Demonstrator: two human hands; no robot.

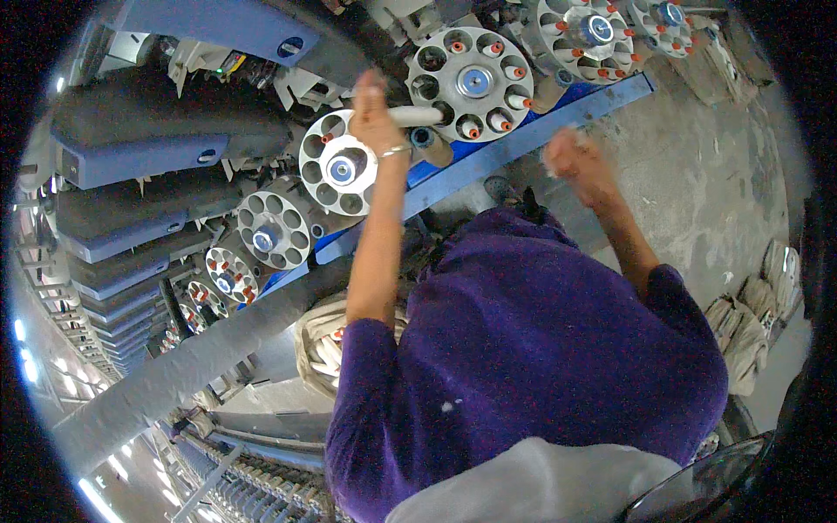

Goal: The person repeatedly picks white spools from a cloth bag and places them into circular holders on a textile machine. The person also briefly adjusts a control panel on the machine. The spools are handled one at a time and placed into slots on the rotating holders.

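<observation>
My left hand (377, 122), partly blurred, is over the upper edge of a round white magazine (315, 185) with a blue hub. A white yarn bobbin (417, 115) sticks out sideways from this hand, which appears closed around it. The bobbin's far end reaches the rim of a second round magazine (475, 57), where several white bobbins with orange tips stand in the pockets. To the right, my right hand (577, 166) is raised over the floor, apart from the magazines. Motion smears its fingers, so its grip cannot be made out.
A blue rail (532, 131) runs below the magazines. More round magazines, one of them grey (274, 228), line the machine on both sides. An open cloth sack (307, 336) with white bobbins sits by my left elbow. Cloth sacks (741, 336) lie on the floor at right.
</observation>
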